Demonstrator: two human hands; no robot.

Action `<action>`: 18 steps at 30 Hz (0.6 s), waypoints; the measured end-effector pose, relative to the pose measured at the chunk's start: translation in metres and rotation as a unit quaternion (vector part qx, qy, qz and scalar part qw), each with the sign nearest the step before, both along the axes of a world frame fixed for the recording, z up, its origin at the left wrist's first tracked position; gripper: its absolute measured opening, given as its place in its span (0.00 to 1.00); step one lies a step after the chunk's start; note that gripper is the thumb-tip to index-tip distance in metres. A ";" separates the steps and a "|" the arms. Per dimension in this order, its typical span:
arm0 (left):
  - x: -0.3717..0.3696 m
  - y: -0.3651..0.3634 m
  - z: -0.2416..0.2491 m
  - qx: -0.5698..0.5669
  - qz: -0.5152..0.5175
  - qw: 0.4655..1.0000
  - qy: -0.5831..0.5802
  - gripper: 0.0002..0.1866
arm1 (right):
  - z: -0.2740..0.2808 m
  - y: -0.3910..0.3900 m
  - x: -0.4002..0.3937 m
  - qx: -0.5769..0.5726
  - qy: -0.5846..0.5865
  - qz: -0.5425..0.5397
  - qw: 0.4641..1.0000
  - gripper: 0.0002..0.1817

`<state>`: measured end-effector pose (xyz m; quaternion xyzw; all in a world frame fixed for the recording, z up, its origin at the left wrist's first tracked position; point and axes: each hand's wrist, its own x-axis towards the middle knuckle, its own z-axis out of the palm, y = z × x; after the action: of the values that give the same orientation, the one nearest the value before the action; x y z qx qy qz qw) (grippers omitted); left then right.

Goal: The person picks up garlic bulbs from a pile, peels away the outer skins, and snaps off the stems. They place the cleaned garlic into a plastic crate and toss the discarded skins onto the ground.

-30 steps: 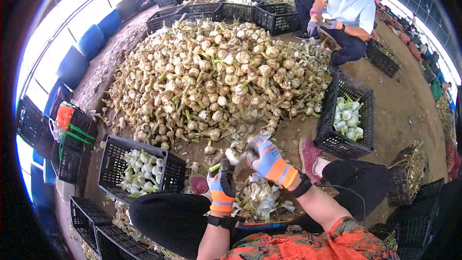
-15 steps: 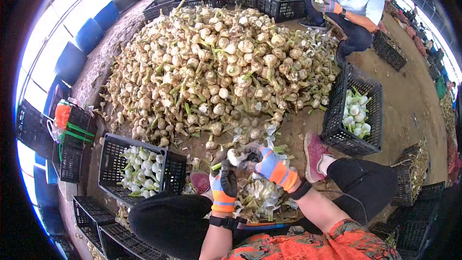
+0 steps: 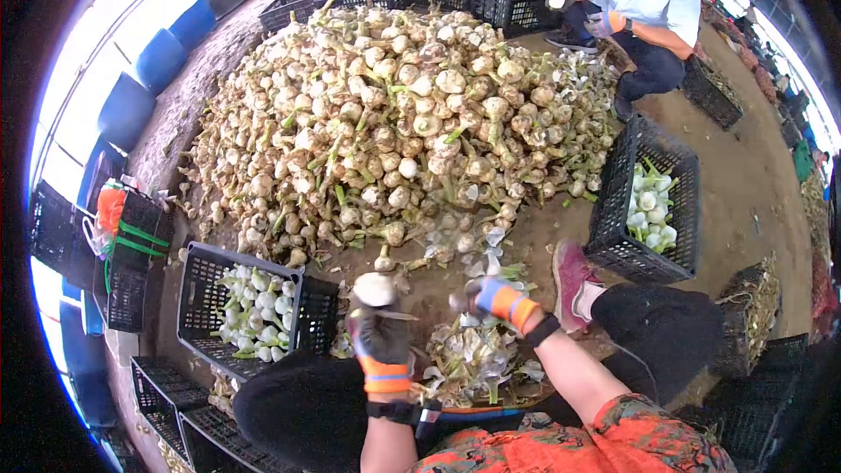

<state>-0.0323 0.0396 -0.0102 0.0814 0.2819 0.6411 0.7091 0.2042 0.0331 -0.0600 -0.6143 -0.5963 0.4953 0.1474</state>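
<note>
My left hand [image 3: 383, 346], in a dark-palmed glove with an orange cuff, is closed on a white garlic bulb [image 3: 375, 290], which shows above its fingers. To its right, my right hand [image 3: 496, 298] wears a similar glove and hangs over a heap of loose garlic skins [image 3: 480, 355]. Motion smears its fingertips, so I cannot make out whether they hold anything. Beyond both hands rises a big pile of untrimmed garlic [image 3: 394, 123]. Left of my left hand, a black crate [image 3: 200, 298] contains cleaned white garlic bulbs [image 3: 260, 311].
At right stands another black crate [image 3: 613, 210] with trimmed garlic [image 3: 651, 208]. A co-worker [image 3: 648, 17] in a light shirt sits beyond it, holding a bulb. More crates [image 3: 512, 4] line the pile's back. My shoe [image 3: 574, 285] rests right of the skins.
My hands have moved apart: the left went leftward with the garlic bulb, which both hands were at before. The right shifted slightly. The co-worker's hands have also separated.
</note>
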 end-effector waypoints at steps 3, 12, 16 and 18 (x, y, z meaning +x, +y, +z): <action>-0.047 0.014 0.037 0.099 0.058 0.987 -0.112 0.22 | -0.027 -0.005 0.007 -0.023 -0.208 -0.202 0.957 0.18; 0.006 0.013 0.034 -0.070 0.026 0.997 0.016 0.25 | -0.086 0.098 0.053 0.133 -0.375 -0.048 0.916 0.17; 0.017 0.013 0.025 -0.079 -0.006 0.994 0.081 0.21 | -0.111 0.103 0.052 0.003 -0.397 -0.063 0.916 0.16; 0.027 0.014 0.029 -0.079 -0.010 0.991 0.103 0.18 | -0.123 0.094 0.064 -0.017 -0.383 -0.074 0.921 0.17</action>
<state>-0.0048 0.0541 0.0192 0.0933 0.4025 0.5979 0.6869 0.2678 0.1270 -0.1830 -0.8018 -0.5517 0.2201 -0.0661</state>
